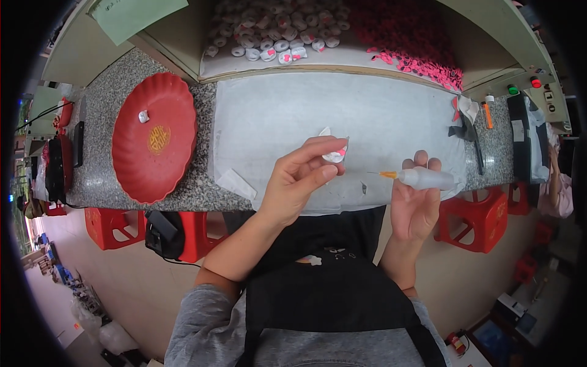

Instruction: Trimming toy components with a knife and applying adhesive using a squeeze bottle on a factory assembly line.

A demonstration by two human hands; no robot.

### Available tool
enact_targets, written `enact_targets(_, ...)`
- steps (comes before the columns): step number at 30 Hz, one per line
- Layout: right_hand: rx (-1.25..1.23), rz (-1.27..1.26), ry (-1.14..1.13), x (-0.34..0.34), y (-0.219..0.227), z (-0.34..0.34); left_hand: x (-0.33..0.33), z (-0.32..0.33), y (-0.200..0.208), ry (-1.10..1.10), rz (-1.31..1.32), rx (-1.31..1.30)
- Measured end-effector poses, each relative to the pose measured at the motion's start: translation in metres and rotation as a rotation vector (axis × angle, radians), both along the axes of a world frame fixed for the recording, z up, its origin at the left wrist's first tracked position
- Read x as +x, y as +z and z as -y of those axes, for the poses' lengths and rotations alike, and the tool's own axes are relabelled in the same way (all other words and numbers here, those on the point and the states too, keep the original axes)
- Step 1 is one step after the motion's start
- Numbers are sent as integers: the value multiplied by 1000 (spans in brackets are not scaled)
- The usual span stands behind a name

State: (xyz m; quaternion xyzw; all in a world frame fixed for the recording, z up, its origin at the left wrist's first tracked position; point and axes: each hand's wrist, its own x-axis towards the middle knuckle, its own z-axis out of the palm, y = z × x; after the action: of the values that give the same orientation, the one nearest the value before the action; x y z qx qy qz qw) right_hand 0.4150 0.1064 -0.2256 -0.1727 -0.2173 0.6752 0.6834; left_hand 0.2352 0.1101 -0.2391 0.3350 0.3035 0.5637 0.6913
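Over the white sheet (263, 116), my left hand (293, 177) pinches a small white round piece with a pink patch (334, 155) between thumb and fingers. The fingers partly cover it. To its right, my right hand (413, 211) grips a translucent squeeze bottle (428, 178), lying nearly level across the fingers. An orange needle tip (387, 175) on the bottle points left toward the white piece, with a gap between them.
A red scalloped tray (125, 156) at left holds one white piece (143, 116). On the shelf behind lie many white round pieces (281, 46) and a heap of pink pieces (422, 64). An orange stick-like tool (487, 115) lies at right. Red stools (474, 223) stand below.
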Motion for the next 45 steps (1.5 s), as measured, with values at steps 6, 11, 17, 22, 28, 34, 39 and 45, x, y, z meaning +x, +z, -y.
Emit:
enact_targets(6, 119, 459, -273, -18, 8, 9, -2, 16, -9, 100, 13, 68)
enact_targets(11, 230, 678, -422, -31, 13, 12, 2, 17, -4, 175, 12, 57)
enact_targets(17, 422, 941, -551, -31, 8, 16, 3, 18, -6, 125, 36, 19)
enact_targets(22, 477, 988, -557, -31, 7, 16, 4, 17, -5, 128, 53, 11)
enact_targets(28, 507, 952, -524, -29, 8, 15, 4, 16, -7, 129, 49, 26)
enact_targets(34, 483, 1023, -568, -32, 6, 17, 4, 17, -6, 125, 40, 20)
enact_targets(39, 481, 1027, -566, -31, 8, 18, 4, 17, -6, 127, 39, 16)
enact_targets(45, 554, 956, -468, -27, 8, 18, 4, 17, -7, 131, 40, 16)
